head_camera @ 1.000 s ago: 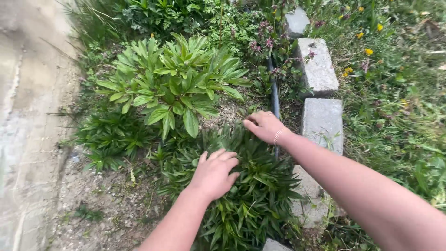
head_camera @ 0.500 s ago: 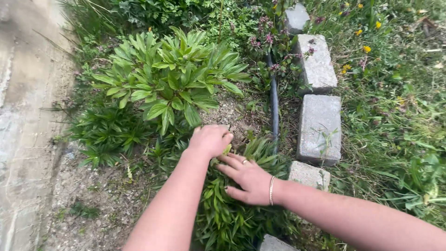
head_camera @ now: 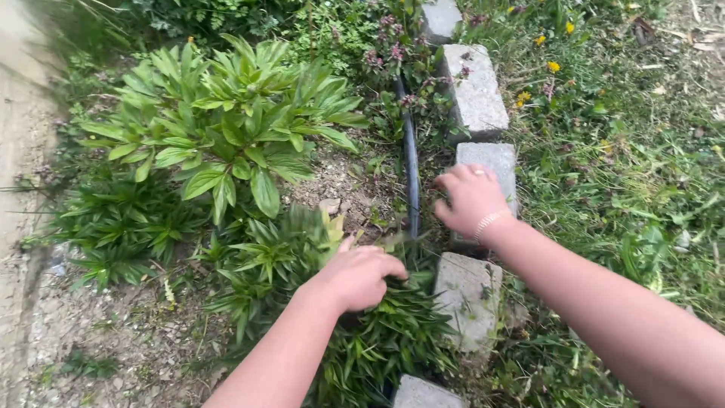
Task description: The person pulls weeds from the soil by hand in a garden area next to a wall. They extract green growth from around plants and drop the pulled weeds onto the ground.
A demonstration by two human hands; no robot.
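Fingers of the left hand (head_camera: 361,273) are curled down into a low clump (head_camera: 377,332) of narrow dark green leaves, and a bunch of blades looks pinched near the top, though how much is actually gripped can't be told since the palm hides it. That clump sits at the near end of the bed, just beside a grey edging block (head_camera: 470,298), with bare gravelly soil (head_camera: 343,181) behind it. The right hand (head_camera: 472,198) is loosely bent over the next block (head_camera: 491,162), fingers half closed; nothing can be seen held in it. A black hose (head_camera: 411,162) runs along the inside of the block row, right between the two hands. Further out, a big broad-leaved plant (head_camera: 226,136) fills the middle of the bed, grass with yellow flowers (head_camera: 555,66) is on the far side of the blocks, and a dirt path (head_camera: 23,136) is off to the left. Leaves like these are probably soft, light and easily torn, so a grab low at the base of the stems would likely be firmer than one at the tips.
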